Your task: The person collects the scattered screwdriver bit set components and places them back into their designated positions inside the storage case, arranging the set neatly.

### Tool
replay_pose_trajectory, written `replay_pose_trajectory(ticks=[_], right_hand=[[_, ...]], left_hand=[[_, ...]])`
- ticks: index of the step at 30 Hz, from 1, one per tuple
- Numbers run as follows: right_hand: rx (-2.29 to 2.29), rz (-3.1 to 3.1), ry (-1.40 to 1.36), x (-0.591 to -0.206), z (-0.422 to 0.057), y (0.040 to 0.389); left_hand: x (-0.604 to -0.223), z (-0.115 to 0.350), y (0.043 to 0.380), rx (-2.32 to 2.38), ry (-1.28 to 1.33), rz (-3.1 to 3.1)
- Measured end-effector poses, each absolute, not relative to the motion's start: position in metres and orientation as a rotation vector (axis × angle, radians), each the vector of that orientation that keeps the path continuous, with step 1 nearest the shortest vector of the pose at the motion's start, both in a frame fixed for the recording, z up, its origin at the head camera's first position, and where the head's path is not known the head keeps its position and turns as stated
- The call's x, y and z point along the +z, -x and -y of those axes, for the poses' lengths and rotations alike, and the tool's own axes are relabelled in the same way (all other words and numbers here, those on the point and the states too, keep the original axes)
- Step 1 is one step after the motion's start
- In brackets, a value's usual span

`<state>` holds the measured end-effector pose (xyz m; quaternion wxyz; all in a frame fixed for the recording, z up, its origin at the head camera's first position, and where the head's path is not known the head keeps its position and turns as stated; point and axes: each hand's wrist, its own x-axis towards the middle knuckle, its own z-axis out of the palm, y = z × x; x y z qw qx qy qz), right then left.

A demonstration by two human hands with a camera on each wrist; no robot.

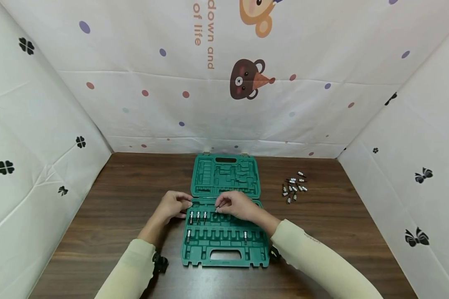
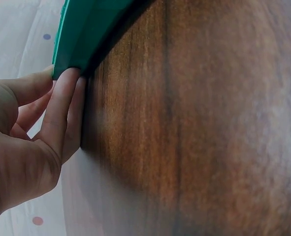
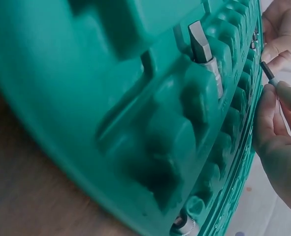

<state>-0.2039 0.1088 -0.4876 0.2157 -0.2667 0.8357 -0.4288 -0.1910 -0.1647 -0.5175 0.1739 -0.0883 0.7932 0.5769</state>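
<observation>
A green plastic socket case (image 1: 224, 249) lies unfolded on the table, its lid (image 1: 205, 174) at the far side. At the left edge of its near half, my left hand (image 1: 173, 204) pinches the rim between thumb and fingers; the left wrist view shows the green case wall (image 2: 86, 34) between them. My right hand (image 1: 237, 204) is over the upper row of slots, pinching a small bit socket (image 3: 268, 73) with a dark shaft by its silvery end. Three bit sockets (image 1: 198, 216) sit at the upper row's left; two others, one flat-tipped (image 3: 200, 46), sit in the lower row.
Several loose bit sockets (image 1: 293, 187) lie scattered on the brown wooden table (image 1: 134, 178) right of the lid. White printed cloth (image 1: 153, 112) walls in the table at the back and both sides.
</observation>
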Motion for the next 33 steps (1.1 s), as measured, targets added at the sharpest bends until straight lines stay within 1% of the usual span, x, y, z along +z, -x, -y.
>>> replay_pose_trajectory(ticks=[6,21,33], right_hand=[[-1.119,-2.319,0.760,-0.487,-0.101,0.204],[-0.899,-2.457,0.929,-0.482,-0.087,0.199],[-0.778,-2.516,0.896,-0.482,-0.077,0.200]], left_hand=[[-0.519,0.165,0.192,1.633,0.253,-2.251],[-0.515,0.164,0.189,1.623,0.233,-2.257],[-0.513,0.163,0.189,1.622,0.230,-2.264]])
